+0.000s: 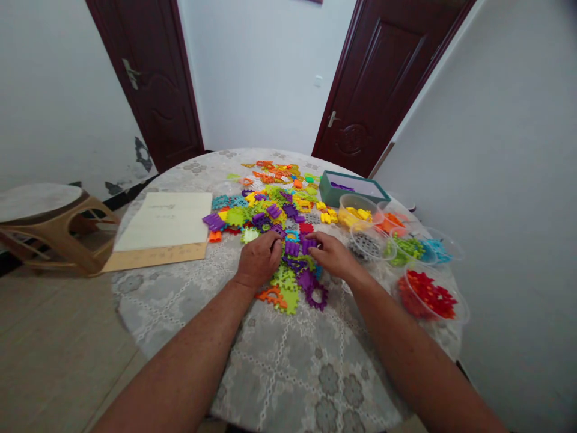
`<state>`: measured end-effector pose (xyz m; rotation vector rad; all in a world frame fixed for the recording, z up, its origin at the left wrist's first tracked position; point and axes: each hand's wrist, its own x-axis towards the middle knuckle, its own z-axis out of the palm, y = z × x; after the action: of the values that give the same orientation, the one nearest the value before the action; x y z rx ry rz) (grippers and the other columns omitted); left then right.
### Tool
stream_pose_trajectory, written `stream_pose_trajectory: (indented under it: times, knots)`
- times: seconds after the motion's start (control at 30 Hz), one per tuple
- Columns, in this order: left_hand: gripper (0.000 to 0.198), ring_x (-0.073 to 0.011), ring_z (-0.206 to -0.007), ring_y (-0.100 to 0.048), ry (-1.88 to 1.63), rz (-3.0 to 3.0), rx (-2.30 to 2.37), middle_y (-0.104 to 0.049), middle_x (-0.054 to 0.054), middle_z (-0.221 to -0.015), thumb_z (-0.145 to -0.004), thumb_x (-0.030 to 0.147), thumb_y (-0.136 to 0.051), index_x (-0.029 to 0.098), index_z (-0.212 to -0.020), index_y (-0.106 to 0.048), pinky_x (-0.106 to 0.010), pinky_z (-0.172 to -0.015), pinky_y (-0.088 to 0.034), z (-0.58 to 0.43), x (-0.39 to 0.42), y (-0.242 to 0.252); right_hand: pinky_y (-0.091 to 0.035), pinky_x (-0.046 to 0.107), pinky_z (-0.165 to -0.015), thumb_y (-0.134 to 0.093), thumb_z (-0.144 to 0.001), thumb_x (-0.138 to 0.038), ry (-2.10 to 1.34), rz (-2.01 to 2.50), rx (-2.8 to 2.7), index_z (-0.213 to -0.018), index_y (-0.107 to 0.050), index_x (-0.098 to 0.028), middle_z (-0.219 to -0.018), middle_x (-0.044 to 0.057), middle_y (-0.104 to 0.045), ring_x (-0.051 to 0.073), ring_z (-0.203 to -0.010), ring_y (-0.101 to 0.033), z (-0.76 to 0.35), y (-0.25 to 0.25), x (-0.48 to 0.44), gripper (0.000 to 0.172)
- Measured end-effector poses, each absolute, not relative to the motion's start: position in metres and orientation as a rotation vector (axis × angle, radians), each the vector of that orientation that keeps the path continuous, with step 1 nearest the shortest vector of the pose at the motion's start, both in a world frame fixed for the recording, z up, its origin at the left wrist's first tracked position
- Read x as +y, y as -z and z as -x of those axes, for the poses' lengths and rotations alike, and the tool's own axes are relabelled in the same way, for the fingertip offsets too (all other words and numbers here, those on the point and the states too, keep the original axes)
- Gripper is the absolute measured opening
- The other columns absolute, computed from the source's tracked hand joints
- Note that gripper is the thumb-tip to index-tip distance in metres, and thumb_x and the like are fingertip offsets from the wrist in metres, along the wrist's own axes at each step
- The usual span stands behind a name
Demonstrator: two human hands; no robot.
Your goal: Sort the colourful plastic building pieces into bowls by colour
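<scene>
A heap of colourful plastic pieces (283,278) lies in the middle of the round table. At its left side my left hand (260,258) has its fingers curled in, and whatever they might hold is hidden. My right hand (330,252) reaches in from the right, thumb and forefinger pinched at a purple piece (308,245). Another purple piece (292,248) sits between the two hands. Nearer me are a purple ring-shaped piece (317,296) and an orange piece (271,295).
Clear bowls of sorted pieces stand at the right, one with red pieces (428,294), one with yellow (358,213). Behind them is a green box (354,188). A paper sheet (166,219) lies at the left, with a stool (40,201) beyond the table.
</scene>
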<state>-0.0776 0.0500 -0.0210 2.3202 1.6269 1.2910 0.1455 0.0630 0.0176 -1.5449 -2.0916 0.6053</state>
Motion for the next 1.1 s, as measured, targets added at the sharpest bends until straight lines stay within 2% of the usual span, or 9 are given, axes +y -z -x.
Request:
stream_pose_trajectory:
  times: [0.13, 0.3, 0.37, 0.5, 0.63, 0.73, 0.8, 0.93, 1.1]
  knots:
    - [0.018, -0.0199, -0.084, -0.07, -1.293, -2.337, 1.631, -0.075, -0.005, -0.091, -0.099, 0.021, -0.05, 0.02, -0.097, -0.067, -0.03, -0.08, -0.05, 0.078, 0.05, 0.023, -0.052, 0.03, -0.082, -0.057, -0.084, -0.015, -0.779, 1.47, -2.083, -0.124, -0.071, -0.017, -0.098, 0.003, -0.075, 0.019, -0.087, -0.067, -0.131, -0.017, 0.071, 0.043]
    - [0.017, -0.0197, -0.083, -0.07, -1.284, -2.358, 1.622, -0.076, -0.005, -0.092, -0.099, 0.021, -0.051, 0.019, -0.099, -0.068, -0.03, -0.078, -0.05, 0.079, 0.05, 0.025, -0.045, 0.037, -0.107, -0.062, -0.079, -0.011, -0.58, 1.39, -2.273, -0.131, -0.068, -0.015, -0.124, 0.011, -0.071, 0.026, -0.117, -0.063, -0.112, -0.009, 0.075, 0.053]
    - [0.017, -0.0197, -0.083, -0.07, -1.28, -2.359, 1.625, -0.076, -0.005, -0.092, -0.099, 0.021, -0.051, 0.019, -0.099, -0.068, -0.03, -0.078, -0.05, 0.079, 0.051, 0.026, -0.042, 0.038, -0.111, -0.064, -0.078, -0.012, -0.526, 1.412, -2.307, -0.138, -0.062, -0.013, -0.13, 0.015, -0.067, 0.027, -0.12, -0.061, -0.109, -0.007, 0.075, 0.06]
    - [0.016, -0.0196, -0.083, -0.07, -1.265, -2.358, 1.638, -0.076, -0.005, -0.092, -0.099, 0.021, -0.052, 0.02, -0.098, -0.068, -0.03, -0.078, -0.05, 0.078, 0.052, 0.027, -0.045, 0.037, -0.103, -0.067, -0.077, -0.016, -0.532, 1.477, -2.284, -0.143, -0.056, -0.012, -0.123, 0.014, -0.065, 0.026, -0.112, -0.061, -0.11, -0.007, 0.073, 0.067]
    - [0.016, -0.0201, -0.081, -0.07, -1.259, -2.362, 1.641, -0.075, -0.005, -0.088, -0.099, 0.021, -0.051, 0.02, -0.095, -0.067, -0.031, -0.077, -0.051, 0.077, 0.051, 0.025, -0.045, 0.033, -0.096, -0.066, -0.075, -0.014, -0.522, 1.455, -2.263, -0.121, -0.064, -0.016, -0.112, 0.008, -0.065, 0.023, -0.106, -0.06, -0.111, -0.01, 0.069, 0.046]
    - [0.015, -0.0202, -0.081, -0.07, -1.293, -2.352, 1.606, -0.074, -0.005, -0.088, -0.098, 0.02, -0.052, 0.02, -0.097, -0.067, -0.031, -0.078, -0.052, 0.077, 0.049, 0.022, -0.045, 0.031, -0.09, -0.062, -0.075, -0.011, -0.516, 1.452, -2.222, -0.106, -0.062, -0.019, -0.105, 0.005, -0.065, 0.021, -0.1, -0.06, -0.111, -0.02, 0.062, 0.032]
    - [0.013, -0.0206, -0.083, -0.071, -1.328, -2.365, 1.531, -0.075, -0.006, -0.091, -0.098, 0.021, -0.054, 0.019, -0.1, -0.067, -0.032, -0.08, -0.053, 0.077, 0.047, 0.021, -0.045, 0.03, -0.085, -0.061, -0.076, -0.012, -0.568, 1.449, -2.209, -0.107, -0.062, -0.019, -0.102, 0.004, -0.067, 0.02, -0.095, -0.061, -0.111, -0.03, 0.057, 0.031]
    - [0.02, -0.0217, -0.092, -0.072, -1.348, -2.425, 1.313, -0.076, -0.008, -0.103, -0.097, 0.023, -0.058, 0.02, -0.115, -0.066, -0.034, -0.085, -0.056, 0.078, 0.042, 0.017, -0.045, 0.028, -0.076, -0.06, -0.081, -0.013, -0.733, 1.384, -2.177, -0.122, -0.061, -0.021, -0.099, 0.002, -0.07, 0.019, -0.088, -0.062, -0.112, -0.047, 0.05, 0.042]
    - [0.026, -0.0219, -0.094, -0.073, -1.363, -2.428, 1.221, -0.076, -0.009, -0.107, -0.098, 0.026, -0.059, 0.019, -0.123, -0.064, -0.035, -0.086, -0.057, 0.079, 0.039, 0.012, -0.042, 0.025, -0.067, -0.06, -0.081, -0.015, -0.878, 1.378, -2.101, -0.112, -0.066, -0.023, -0.086, -0.001, -0.068, 0.016, -0.077, -0.06, -0.116, -0.053, 0.053, 0.032]
